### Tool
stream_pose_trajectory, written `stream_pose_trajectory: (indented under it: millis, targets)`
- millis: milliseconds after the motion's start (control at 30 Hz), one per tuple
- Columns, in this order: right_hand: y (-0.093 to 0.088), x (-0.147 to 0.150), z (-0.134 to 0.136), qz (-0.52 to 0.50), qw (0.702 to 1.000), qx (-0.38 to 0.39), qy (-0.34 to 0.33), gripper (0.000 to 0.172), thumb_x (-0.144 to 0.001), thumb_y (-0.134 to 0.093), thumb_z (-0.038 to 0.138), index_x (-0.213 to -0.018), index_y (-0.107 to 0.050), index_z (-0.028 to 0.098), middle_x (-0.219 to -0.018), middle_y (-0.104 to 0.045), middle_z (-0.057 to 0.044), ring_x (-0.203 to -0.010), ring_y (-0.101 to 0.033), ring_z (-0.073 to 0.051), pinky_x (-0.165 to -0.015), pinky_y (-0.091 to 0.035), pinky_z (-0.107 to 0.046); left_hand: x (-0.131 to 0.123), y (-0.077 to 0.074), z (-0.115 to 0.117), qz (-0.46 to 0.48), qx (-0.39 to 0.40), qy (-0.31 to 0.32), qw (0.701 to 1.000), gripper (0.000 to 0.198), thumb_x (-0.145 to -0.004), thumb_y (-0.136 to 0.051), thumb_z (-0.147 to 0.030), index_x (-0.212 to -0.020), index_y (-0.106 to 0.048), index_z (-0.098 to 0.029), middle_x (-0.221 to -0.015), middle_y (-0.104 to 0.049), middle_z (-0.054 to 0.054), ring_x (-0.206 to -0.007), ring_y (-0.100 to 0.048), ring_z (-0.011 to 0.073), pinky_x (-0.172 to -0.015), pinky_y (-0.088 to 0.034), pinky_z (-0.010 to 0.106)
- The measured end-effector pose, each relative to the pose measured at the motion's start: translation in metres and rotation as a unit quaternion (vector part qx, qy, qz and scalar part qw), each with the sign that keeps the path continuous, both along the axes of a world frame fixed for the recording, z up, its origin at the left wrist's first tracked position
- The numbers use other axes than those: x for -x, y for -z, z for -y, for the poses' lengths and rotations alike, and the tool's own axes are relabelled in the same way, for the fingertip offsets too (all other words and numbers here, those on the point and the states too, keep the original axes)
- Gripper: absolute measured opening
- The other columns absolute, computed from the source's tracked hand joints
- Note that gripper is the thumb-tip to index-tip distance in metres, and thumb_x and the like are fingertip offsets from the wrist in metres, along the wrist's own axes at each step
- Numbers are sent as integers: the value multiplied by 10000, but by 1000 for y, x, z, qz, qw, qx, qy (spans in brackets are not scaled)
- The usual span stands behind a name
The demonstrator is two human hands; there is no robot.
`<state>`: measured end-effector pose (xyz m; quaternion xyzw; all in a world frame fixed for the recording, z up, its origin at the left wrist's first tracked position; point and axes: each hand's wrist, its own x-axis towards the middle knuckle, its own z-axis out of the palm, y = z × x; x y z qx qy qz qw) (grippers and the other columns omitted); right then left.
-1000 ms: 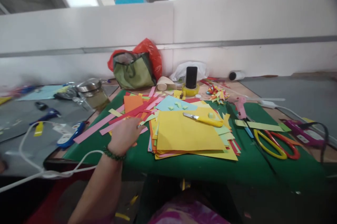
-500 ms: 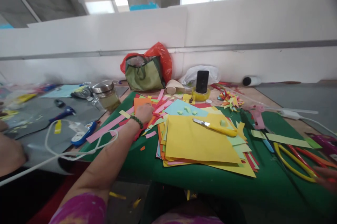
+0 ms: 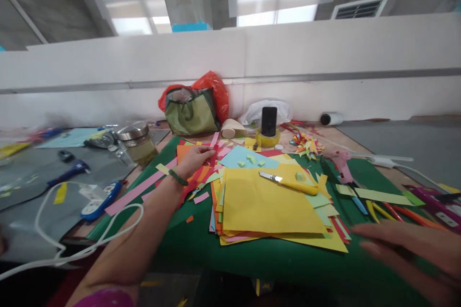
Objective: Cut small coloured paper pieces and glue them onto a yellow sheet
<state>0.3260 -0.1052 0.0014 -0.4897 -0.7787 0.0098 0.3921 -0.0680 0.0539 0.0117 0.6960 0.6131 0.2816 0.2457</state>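
My left hand (image 3: 192, 160) reaches into a heap of coloured paper strips at the middle left, a green beaded bracelet on its wrist. Its fingers come together on a red paper strip (image 3: 215, 151); orange paper lies under the palm. At the lower right, slightly blurred, my right hand (image 3: 410, 249) is over the green mat (image 3: 288, 261), fingers apart and holding nothing. Just beyond it lie scissors with yellow handles (image 3: 372, 211) and red-orange handles (image 3: 414, 215), partly hidden. Between my hands, a yellow utility knife (image 3: 291, 185) rests on a stack of yellow paper (image 3: 266, 211).
A pink glue gun (image 3: 343, 165) stands on the right, near a pale green strip (image 3: 382, 196). Behind are a phone (image 3: 269, 121) on a tape roll (image 3: 267, 139), a paper-strip cluster (image 3: 306, 146) and a green bag (image 3: 190, 115). A white cable (image 3: 104, 242) loops beside a glass jar (image 3: 139, 146) on the left.
My right hand has come further into view at the lower right, away from the scissor handles, its fingers spread. My left hand's fingers now point right, onto the red strip. The view has tilted up.
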Motion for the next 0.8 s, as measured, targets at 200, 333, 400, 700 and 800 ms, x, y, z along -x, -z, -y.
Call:
stream_pose_trajectory:
  millis: [200, 333, 400, 700, 800]
  targets:
    - [-18, 83, -58, 114, 978, -89, -151, 214, -925, -464, 185, -1000, -662, 213, -832, -701, -59, -710, -670, -153, -590, -519, -239, -59, 2, 19, 436, 213, 72, 871, 293, -584, -829, -315, -721, -667, -112, -662, -678, 41, -554, -589, 91, -558, -466, 193]
    - [15, 107, -97, 178, 952, -182, -169, 281, -910, -422, 104, -1071, -644, 162, -879, -663, -93, -765, -631, -170, -563, -473, -238, -90, 22, 25, 505, 261, 88, 818, 313, -520, -868, -310, -646, -647, -127, -596, -636, 6, -546, -571, 78, -538, -440, 174]
    - [28, 111, -110, 157, 953, -183, -181, 251, -919, -431, 117, -991, -665, 175, -834, -643, -75, -737, -611, -154, -561, -464, -226, -98, 32, 27, 509, 274, 94, 810, 338, -508, -869, -351, -627, -646, -126, -583, -619, -1, -541, -557, 73, -527, -422, 169]
    - [60, 116, -132, -175, 950, 162, -200, 239, -860, -600, 387, -780, -685, 178, -685, -616, -20, -583, -527, -112, -546, -432, -232, -100, 61, 27, 450, 240, 75, 857, 335, -557, -815, -424, -678, -708, -131, -618, -628, 21, -600, -565, 107, -544, -398, 200]
    - [61, 116, -134, -250, 914, 271, -171, 307, -766, -668, 472, -707, -645, 172, -636, -613, -3, -554, -479, -107, -521, -386, -237, -99, 60, 29, 416, 232, 100, 873, 322, -620, -768, -445, -671, -707, -133, -641, -644, 33, -594, -559, 104, -543, -393, 200]
